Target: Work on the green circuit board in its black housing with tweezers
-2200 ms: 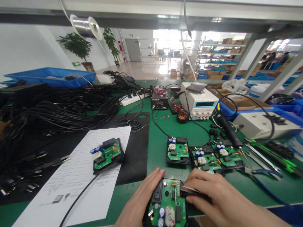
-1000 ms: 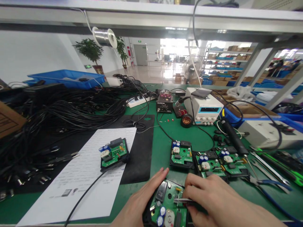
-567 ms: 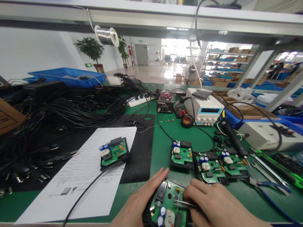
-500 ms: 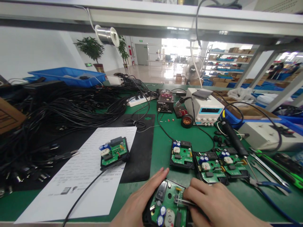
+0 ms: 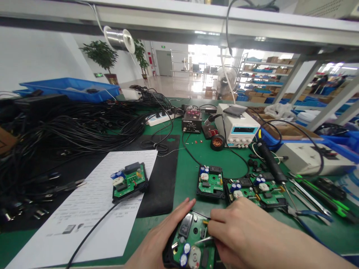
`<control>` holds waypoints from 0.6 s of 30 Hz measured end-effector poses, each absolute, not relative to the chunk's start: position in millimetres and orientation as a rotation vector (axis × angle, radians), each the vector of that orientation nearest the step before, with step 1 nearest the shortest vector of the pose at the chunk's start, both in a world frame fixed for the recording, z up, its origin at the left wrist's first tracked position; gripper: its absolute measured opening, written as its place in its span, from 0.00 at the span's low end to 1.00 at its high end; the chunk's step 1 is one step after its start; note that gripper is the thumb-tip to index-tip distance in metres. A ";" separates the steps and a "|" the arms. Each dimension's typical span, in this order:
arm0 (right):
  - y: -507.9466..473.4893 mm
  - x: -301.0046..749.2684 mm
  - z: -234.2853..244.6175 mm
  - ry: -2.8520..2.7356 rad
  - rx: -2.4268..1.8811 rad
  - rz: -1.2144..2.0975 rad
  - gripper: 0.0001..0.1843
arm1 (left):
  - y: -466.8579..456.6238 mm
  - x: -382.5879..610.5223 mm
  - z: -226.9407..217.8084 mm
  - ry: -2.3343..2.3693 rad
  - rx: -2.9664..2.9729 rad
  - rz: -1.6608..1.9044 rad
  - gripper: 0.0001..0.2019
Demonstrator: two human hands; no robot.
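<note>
- While my left hand (image 5: pixel 159 239) lies flat against the green board (image 5: pixel 192 243), fingers together, it steadies the black casing.
- My right hand (image 5: pixel 238 231) pinches thin metal tweezers (image 5: pixel 204 240) over it.

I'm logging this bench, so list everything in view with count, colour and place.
circuit board under the hands: 1, green in a black case, near edge
other circuit boards: 4, green, one on the paper, three mid-bench
paper sheet: 1, white, left
cable pile: black, far left
power supply: 1, white, back
blue tray: 1, back left
tweezers: 1, metal, in right hand
left hand: steadies the board
right hand: grips the tweezers
</note>
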State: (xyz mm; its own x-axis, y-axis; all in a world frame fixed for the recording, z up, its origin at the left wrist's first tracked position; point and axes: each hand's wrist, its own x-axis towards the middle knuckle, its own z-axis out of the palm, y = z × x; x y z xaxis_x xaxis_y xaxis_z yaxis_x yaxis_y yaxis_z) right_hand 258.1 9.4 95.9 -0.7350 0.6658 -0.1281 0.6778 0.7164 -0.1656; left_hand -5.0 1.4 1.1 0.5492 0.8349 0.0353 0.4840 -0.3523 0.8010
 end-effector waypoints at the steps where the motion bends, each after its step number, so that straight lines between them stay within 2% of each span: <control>1: 9.0 259.2 94.9 2.852 1.140 -0.363 0.06 | 0.3 -4.3 1.7 1.067 2.009 0.594 0.57; 8: -3.8 272.7 81.0 2.850 1.257 -0.400 0.08 | -2.2 -4.1 3.9 1.090 1.947 0.534 0.56; 18: 13.5 257.4 106.9 2.751 1.134 -0.500 0.07 | -0.2 -4.6 10.8 1.097 1.926 0.503 0.58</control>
